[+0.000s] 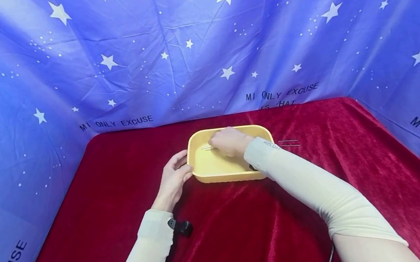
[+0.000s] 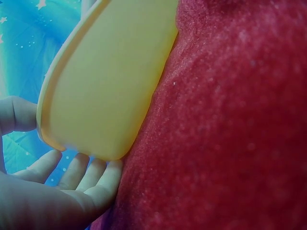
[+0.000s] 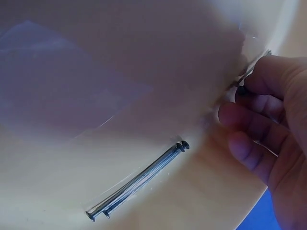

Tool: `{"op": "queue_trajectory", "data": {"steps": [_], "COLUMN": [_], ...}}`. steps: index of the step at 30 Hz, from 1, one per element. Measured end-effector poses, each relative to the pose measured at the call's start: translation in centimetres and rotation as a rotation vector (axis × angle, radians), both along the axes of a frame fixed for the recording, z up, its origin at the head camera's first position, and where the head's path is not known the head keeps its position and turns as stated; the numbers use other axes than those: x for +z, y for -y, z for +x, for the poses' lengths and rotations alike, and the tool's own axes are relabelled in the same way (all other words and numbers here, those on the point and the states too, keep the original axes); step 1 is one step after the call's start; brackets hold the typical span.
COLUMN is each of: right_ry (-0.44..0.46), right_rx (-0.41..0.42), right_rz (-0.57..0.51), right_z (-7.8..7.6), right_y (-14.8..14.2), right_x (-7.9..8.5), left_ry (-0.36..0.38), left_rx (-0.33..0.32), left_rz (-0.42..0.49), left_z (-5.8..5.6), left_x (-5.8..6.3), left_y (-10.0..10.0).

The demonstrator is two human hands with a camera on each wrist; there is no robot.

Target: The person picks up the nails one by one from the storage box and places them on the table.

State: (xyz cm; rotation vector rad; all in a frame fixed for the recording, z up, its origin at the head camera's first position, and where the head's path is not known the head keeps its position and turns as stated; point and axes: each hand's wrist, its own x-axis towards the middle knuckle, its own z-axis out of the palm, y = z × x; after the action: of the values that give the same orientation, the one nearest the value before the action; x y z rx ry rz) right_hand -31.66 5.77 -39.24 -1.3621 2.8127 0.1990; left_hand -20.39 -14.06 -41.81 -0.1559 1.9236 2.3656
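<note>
A pale yellow plastic bin (image 1: 216, 178) stands on the cloth in the head view. My left hand (image 1: 172, 181) grips its left end. In the left wrist view the thumb is at the rim and the fingertips (image 2: 111, 177) touch the outer wall. My right hand (image 1: 231, 141) reaches down inside the bin. In the right wrist view its thumb and forefinger pinch a thin shiny nail (image 3: 252, 65), partly hidden by the fingers. Several long metal nails (image 3: 139, 181) lie side by side on the bin floor near that hand.
Two thin metal rods (image 1: 289, 143) lie on the red velvet cloth (image 1: 353, 144) just right of the bin. A blue star-printed curtain (image 1: 171, 74) hangs behind and along both sides of the table. A small black camera (image 1: 182, 227) is strapped to the left wrist.
</note>
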Motion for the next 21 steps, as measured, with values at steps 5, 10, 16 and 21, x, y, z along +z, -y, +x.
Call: {"op": "queue_trajectory", "data": {"steps": [5, 10, 16, 21], "right_ry": [0.009, -0.001, -0.018, -0.033], "right_rx": [-0.013, -0.017, -0.022, -0.011], "right_rz": [-0.010, -0.012, -0.008, 0.006], "right_z": [0.2, 0.2, 0.0, 0.2], "right_y": [0.0, 0.0, -0.4, -0.9], "right_x": [0.5, 1.2, 2.4, 4.0], "left_ry": [-0.002, 0.001, 0.000, 0.000], "left_rx": [0.000, 0.000, 0.004, 0.003], "left_rz": [0.009, 0.012, 0.006, 0.003], "left_z": [0.0, 0.0, 0.0, 0.0], "left_x": [0.0, -0.1, -0.1, -0.1], "left_y": [0.0, 0.0, 0.0, 0.0]}}
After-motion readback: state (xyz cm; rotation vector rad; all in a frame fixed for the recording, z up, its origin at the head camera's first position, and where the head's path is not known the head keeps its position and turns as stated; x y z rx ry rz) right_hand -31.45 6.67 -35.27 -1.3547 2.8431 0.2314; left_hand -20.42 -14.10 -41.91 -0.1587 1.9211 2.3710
